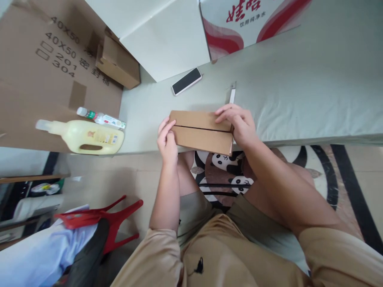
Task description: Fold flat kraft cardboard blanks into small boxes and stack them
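Cardboard box [202, 138] runs lengthwise left to right, left hand [167, 140] and right hand [242, 124] pinching opposite ends.

Left fingers [164, 130] and right fingers [226, 113] hold a brown cardboard box [200, 138].

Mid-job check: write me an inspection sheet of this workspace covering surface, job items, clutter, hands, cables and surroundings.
Surface: pale green cloth, wrinkled.
Job's things: flat brown carton, two flaps meeting at a seam; its near right corner juts past the cloth's front edge.
Clutter: smartphone, slim white tool just beyond the right hand, yellow handled jug, smaller labelled bottle.
Hands: left hand grips the carton's left end; right hand is at its right end, fingertips on the far flap.
Cables: nothing seen.
Surroundings: white box, drinking-water carton, large printed carton; red stool and light-blue clothing at lower left.
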`<state>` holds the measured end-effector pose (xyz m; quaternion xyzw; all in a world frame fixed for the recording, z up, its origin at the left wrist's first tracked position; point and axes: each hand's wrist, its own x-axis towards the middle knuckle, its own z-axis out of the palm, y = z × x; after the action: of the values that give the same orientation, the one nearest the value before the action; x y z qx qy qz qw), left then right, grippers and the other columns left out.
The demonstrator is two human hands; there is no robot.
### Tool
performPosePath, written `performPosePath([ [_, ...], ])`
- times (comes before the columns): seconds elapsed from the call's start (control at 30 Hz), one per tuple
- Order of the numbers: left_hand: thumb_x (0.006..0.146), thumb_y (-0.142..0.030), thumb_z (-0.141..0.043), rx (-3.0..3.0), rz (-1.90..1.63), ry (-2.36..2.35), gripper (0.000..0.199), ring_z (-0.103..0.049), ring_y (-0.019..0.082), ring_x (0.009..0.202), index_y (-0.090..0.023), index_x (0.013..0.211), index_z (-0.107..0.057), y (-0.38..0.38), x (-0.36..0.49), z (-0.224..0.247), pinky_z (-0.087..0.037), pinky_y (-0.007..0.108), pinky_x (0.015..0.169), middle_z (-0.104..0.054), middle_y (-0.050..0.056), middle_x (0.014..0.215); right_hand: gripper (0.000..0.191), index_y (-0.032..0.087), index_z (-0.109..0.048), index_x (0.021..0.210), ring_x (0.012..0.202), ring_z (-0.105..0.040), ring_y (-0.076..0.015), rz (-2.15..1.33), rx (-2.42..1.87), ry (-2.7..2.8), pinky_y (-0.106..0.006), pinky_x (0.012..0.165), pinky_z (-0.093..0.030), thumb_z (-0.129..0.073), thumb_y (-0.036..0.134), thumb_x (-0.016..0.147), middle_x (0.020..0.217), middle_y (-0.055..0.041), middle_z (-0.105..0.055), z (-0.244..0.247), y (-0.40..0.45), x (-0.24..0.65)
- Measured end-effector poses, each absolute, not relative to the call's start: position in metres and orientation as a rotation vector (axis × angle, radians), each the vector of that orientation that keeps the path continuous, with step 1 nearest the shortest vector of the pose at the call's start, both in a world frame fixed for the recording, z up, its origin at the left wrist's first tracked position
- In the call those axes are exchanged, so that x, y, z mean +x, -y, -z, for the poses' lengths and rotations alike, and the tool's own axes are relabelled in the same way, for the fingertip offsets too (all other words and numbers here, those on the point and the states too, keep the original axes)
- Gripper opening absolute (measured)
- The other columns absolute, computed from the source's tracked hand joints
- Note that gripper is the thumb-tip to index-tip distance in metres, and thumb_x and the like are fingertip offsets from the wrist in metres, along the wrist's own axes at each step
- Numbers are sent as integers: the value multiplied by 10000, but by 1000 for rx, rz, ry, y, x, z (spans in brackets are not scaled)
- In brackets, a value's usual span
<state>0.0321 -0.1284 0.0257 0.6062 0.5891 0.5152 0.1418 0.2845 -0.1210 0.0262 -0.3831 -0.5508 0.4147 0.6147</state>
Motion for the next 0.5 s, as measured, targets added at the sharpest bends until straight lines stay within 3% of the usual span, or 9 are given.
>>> performPosePath([
  [0.1, 899, -213, -504, 1771, -1503, -1688, 314, -612, 227, 1332, -233, 1030, -788, 124, 34, -22, -438, 414, 1202, -703, 61, 1330, 375, 237, -734, 730, 1026, -687, -235, -927, -882, 1275, -445, 1009, -517, -506, 420, 966, 1004, -54, -755, -24, 124, 288],
  [0.2, 878, -205, -523, 1748, -1555, -1701, 305, -638, 222, 1297, -232, 1000, -802, 120, 34, -20, -456, 412, 1190, -726, 56, 1288, 234, 250, -733, 986, 1090, -668, -241, -923, -927, 1258, -459, 1045, -511, -531, 346, 919, 1119, -45, -748, -17, 127, 294],
  [0.27, 857, -206, -543, 1706, -1591, -1691, 294, -643, 224, 1290, -231, 975, -811, 118, 33, -19, -461, 410, 1187, -737, 55, 1262, 286, 259, -688, 1103, 1128, -656, -242, -963, -979, 1247, -464, 1061, -510, -527, 274, 867, 1204, -41, -725, -12, 128, 299],
  [0.4, 836, -249, -576, 1493, -1709, -1668, 266, -574, 248, 1389, -214, 947, -816, 117, 19, -19, -452, 396, 1188, -671, 74, 1408, 402, 268, -636, 1135, 1236, -613, -263, -994, -1071, 1266, -490, 1109, -484, -509, 185, 763, 1278, -50, -686, -4, 130, 302],
  [0.5, 835, -334, -599, 1260, -1800, -1652, 277, -526, 276, 1438, -192, 973, -793, 115, 3, -17, -475, 385, 1151, -575, 97, 1530, 467, 274, -589, 1190, 1149, -635, -270, -1118, -1158, 1234, -500, 1014, -543, -537, 210, 731, 1268, -77, -663, 3, 131, 293],
])
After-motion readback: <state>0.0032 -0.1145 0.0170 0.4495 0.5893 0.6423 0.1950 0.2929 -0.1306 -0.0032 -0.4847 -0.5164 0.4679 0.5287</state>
